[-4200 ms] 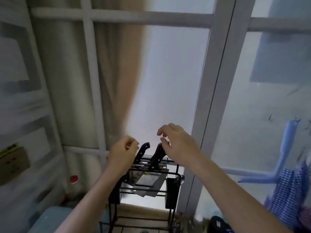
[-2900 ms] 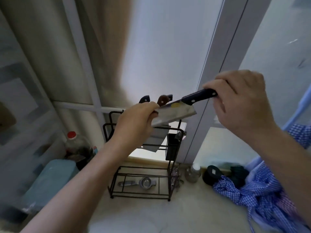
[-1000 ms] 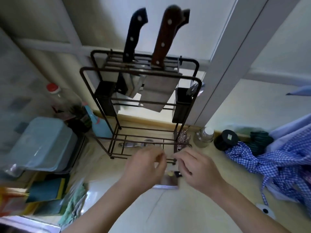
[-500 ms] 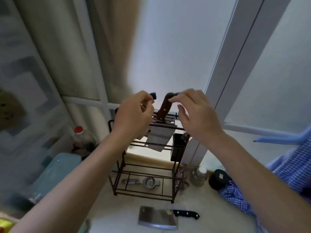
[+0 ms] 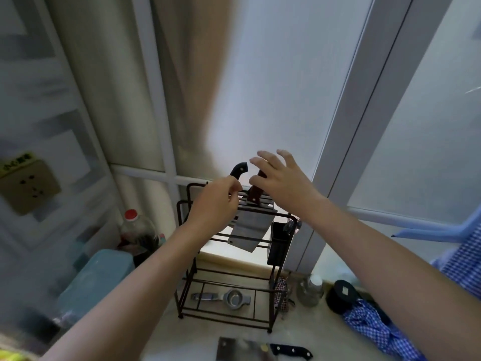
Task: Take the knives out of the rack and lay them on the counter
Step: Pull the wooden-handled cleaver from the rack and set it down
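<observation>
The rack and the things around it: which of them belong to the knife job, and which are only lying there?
Job: rack, black-handled knife, brown-handled knife, cleaver on the counter, left hand, right hand.

Lying about: bottle, squeezer, jar, checked cloth, blue box.

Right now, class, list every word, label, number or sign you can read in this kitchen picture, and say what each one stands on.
Nothing here can be read for certain.
Yellow-green sticker above the tan wall socket: dark characters, too blurred to read.
Pale diamond label on the round black lid: too small to read.
Yellow mark on the steel cleaver with the black handle on the counter: blurred, unreadable.
</observation>
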